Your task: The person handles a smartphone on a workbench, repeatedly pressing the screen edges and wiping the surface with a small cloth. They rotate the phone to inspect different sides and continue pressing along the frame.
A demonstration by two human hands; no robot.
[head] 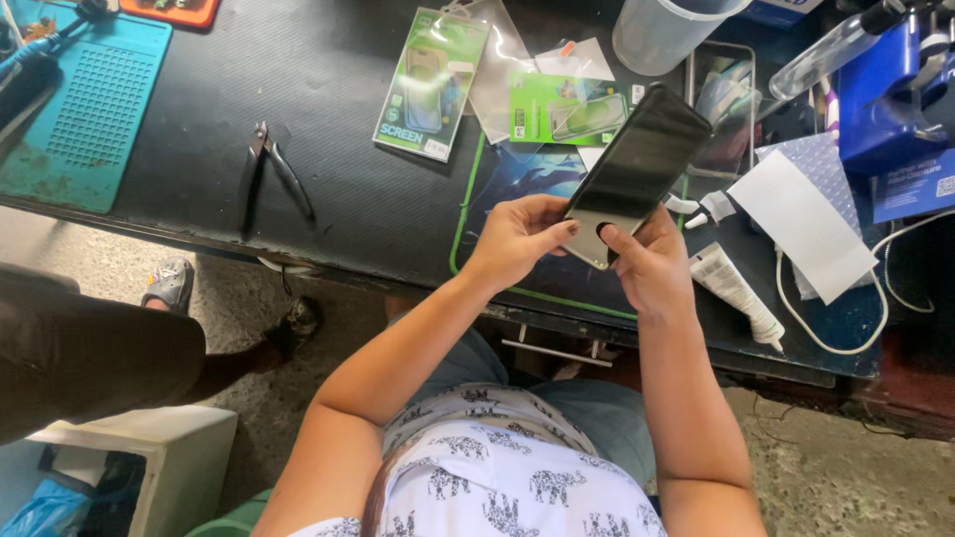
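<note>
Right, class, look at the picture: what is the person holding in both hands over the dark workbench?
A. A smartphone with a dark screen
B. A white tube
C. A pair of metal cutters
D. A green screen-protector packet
A: the left hand and right hand both grip the lower end of the smartphone, while the cutters, the white tube and the green packet lie untouched on the bench.

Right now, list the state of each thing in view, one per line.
phone: screen dark, tilted, held above the desk by its lower end
left hand: gripping the phone's lower edge
right hand: gripping the phone, thumb on its lower end
pliers: lying on the desk, handles apart
white tube: lying flat
screen protector packets: lying flat
</note>
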